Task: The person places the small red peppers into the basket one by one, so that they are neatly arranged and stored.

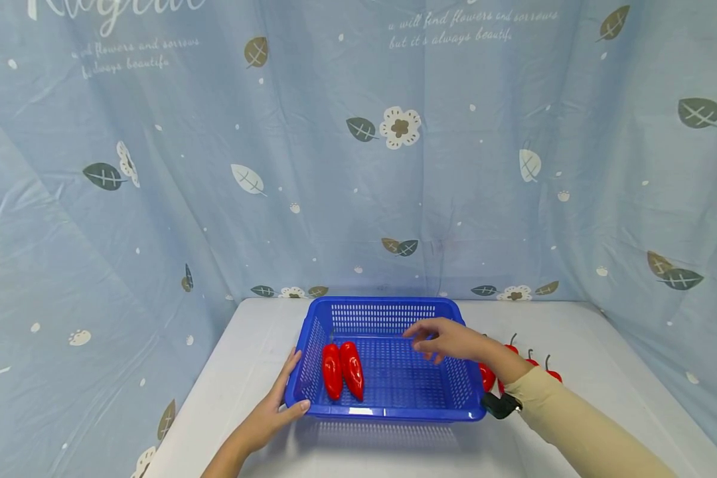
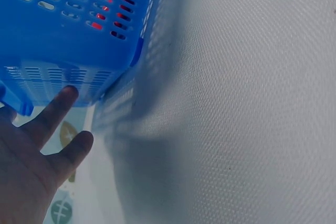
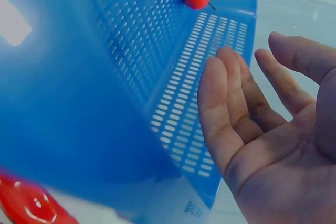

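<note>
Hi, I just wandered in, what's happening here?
A person is working at a white table with a blue basket and some red peppers. Their left hand rests against the basket's near left corner. Two peppers lie side by side inside, toward the left. The right hand is over the basket's right part, its fingers holding nothing. More peppers lie outside, to the right.

Behind my white, fine-textured desk [image 1: 609,398] I see a pale blue cloth [image 1: 311,206], which also covers the space past the desk's left and right sides. High above the desk, white lettering [image 1: 451,40] runs across it. Lower, yet well above the desk's back edge, a white flower print [image 1: 399,127] with a brown centre sits just beside a dark leaf print [image 1: 361,129].
</note>
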The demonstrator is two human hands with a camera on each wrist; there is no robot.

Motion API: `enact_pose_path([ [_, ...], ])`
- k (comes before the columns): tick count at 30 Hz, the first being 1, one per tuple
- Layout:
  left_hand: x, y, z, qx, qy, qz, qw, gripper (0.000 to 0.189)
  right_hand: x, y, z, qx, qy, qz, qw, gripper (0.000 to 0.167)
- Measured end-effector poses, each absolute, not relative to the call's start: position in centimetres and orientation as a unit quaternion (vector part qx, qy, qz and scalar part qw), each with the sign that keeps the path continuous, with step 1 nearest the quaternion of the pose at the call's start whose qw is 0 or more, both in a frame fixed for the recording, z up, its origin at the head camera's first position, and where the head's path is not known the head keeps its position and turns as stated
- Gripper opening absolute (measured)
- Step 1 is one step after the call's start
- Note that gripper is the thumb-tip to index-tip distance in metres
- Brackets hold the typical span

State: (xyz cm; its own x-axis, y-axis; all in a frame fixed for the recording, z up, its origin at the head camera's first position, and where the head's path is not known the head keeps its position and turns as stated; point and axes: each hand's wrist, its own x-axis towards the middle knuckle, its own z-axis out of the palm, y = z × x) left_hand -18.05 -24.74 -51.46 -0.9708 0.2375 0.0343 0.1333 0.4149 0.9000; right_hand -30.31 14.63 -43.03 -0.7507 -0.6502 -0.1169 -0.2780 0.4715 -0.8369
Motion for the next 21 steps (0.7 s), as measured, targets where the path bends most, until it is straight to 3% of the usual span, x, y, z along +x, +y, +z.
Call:
enact_pose_path([
  [21,-18.0,-24.6,-51.4,0.115,0.838,0.532,0.045,0.089,-29.5,17.0,-43.1,-0.272,0.833,-0.435,0.208,0.029],
])
